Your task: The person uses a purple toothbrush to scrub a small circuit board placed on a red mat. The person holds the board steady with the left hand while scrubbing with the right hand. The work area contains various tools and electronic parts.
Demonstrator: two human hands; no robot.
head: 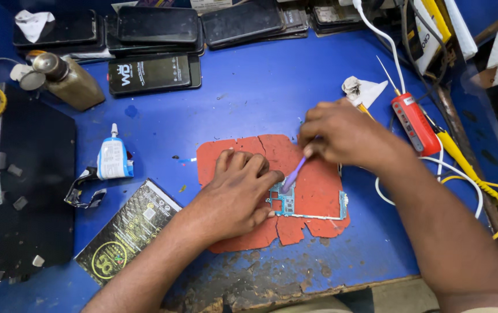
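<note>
Left hand (234,194) is pinning a circuit board (295,206); right hand (341,136) is pinching a brush (293,175).
The board is looking thin, light and fragile, so it is best held by its edges.

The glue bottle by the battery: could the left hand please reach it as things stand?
Probably yes: the glue bottle stands apart on bare table just beyond the left hand, though that hand now steadies the circuit board.

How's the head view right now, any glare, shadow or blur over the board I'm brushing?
Head view: lighting is even and bright; the circuit board on the cracked red mat is sharp, though the left hand covers its left end; the purple brush in the right hand is slightly soft; faint sheen on the dark phone screens at the top; edges bow slightly from the wide lens.
</note>
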